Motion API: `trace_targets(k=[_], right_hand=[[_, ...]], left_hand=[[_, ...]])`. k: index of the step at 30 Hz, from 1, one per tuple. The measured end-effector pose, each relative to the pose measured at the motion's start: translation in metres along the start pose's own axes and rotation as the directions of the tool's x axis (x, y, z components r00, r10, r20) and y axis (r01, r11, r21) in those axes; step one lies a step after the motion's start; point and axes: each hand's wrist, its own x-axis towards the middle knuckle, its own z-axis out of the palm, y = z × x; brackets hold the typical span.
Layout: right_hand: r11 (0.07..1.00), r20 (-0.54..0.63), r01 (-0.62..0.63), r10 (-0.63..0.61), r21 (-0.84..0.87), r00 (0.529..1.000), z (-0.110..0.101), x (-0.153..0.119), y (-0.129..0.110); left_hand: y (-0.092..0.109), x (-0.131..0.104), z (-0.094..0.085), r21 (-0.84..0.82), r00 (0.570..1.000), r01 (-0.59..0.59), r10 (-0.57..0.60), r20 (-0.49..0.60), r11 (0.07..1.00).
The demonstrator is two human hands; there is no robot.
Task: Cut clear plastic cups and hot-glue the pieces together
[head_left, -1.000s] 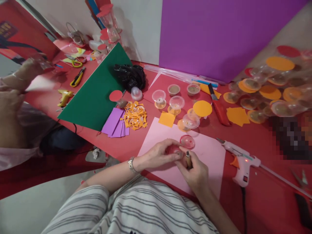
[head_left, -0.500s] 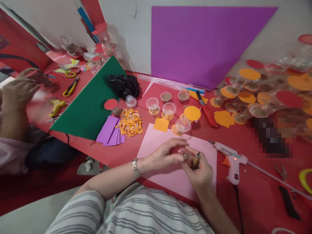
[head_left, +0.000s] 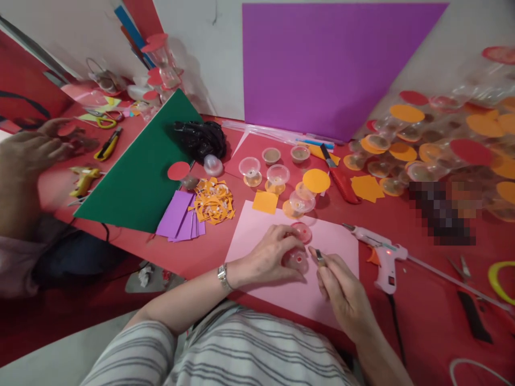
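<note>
Lower over the pink sheet (head_left: 257,236) than in the previous picture, the clear cup (head_left: 296,259) now lies well apart from the right hand (head_left: 341,292), which has drawn back with its short tool (head_left: 319,257). The left hand (head_left: 265,257) is part open, thumb and fingers curved round the cup's edge and holding it at the sheet; whether the cup rests fully on it is hard to tell. Shallow, round and see-through, the cup shows a small reddish spot at its middle, which faces up towards the camera. Its round outline gives no clear long axis. The right hand is closed on the tool, whose metal end points away from the wearer and a little left; its long axis runs back into the fingers.

Just beyond the held cup, a second clear cup (head_left: 301,232) lies on the pink sheet. Farther out on the red worktop (head_left: 193,257) are an orange square (head_left: 264,202), joined clear cups with orange discs (head_left: 301,201), and two filled cups (head_left: 271,156). To the right lie a glue gun (head_left: 384,257), its small light glowing, and a red-handled knife (head_left: 341,182). To the left are orange scraps (head_left: 214,201), purple cards (head_left: 179,216), a black bag (head_left: 201,139) and a slanting green board (head_left: 140,166). Past that board, another person's hands (head_left: 32,155) are at work, blurred.
</note>
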Motion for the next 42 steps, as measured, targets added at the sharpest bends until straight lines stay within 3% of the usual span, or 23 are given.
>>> trace_targets(k=[5, 11, 17, 25, 42], right_hand=[[0.998, -0.003, 0.066, -0.066, -0.020, 0.998, -0.001, -0.010, 0.006], [0.971, -0.031, 0.139, -0.147, -0.194, 0.989, 0.007, -0.016, 0.001], [0.904, 0.001, 0.263, -0.278, -0.337, 0.960, 0.011, -0.018, -0.001], [0.872, 0.010, 0.270, -0.292, -0.408, 0.956, 0.015, -0.017, -0.002], [0.890, -0.009, 0.202, -0.226, -0.409, 0.974, 0.021, -0.009, -0.002]], left_hand=[[-0.004, -0.006, 0.006, 0.175, 1.000, -0.011, 0.007, 0.026, 0.984], [-0.011, -0.009, 0.006, 0.170, 0.997, -0.026, 0.013, 0.077, 0.985], [-0.013, -0.015, 0.010, 0.215, 0.999, 0.043, -0.046, 0.012, 0.976], [-0.015, -0.015, 0.015, 0.303, 0.999, 0.035, -0.039, 0.007, 0.952], [-0.020, -0.016, 0.019, 0.240, 1.000, -0.005, 0.006, -0.005, 0.971]])
